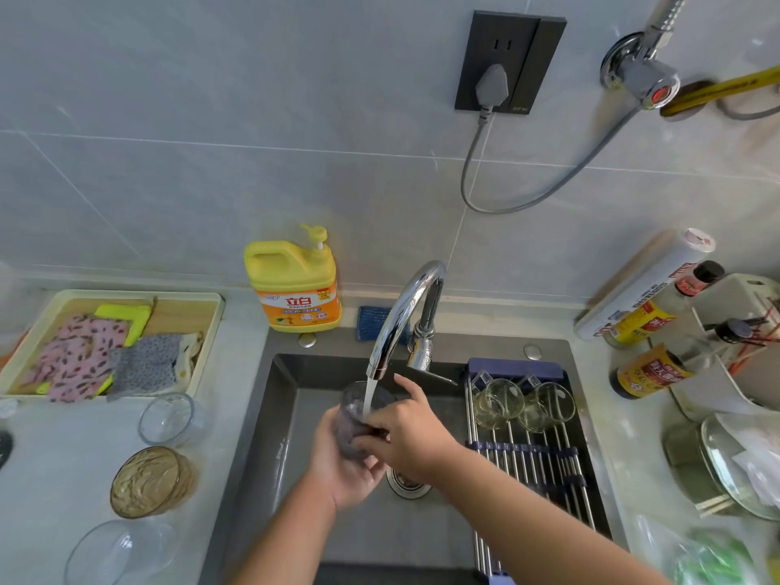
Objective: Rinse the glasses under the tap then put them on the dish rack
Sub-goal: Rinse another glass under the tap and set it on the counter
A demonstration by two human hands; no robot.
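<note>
As water pours from the tap (402, 314) into a dark glass (353, 422) over the sink (270, 437), the left hand (339, 468) grips its base while the right hand (411, 441) curls round its side; two glasses (498, 402) lie on the dish rack (532, 451).

- 1 left hand (344, 466): palm up, fingers curled round the lower part of the glass (349, 409), gripping it from below.
- 1 left forearm (278, 538): bare, entered from the bottom edge, slanted up and right.
- 1 right hand (409, 437): back uppermost, fingers curled on the glass's near side, thumb raised.
- 1 right forearm (548, 521): bare, entered from the lower right.
</note>
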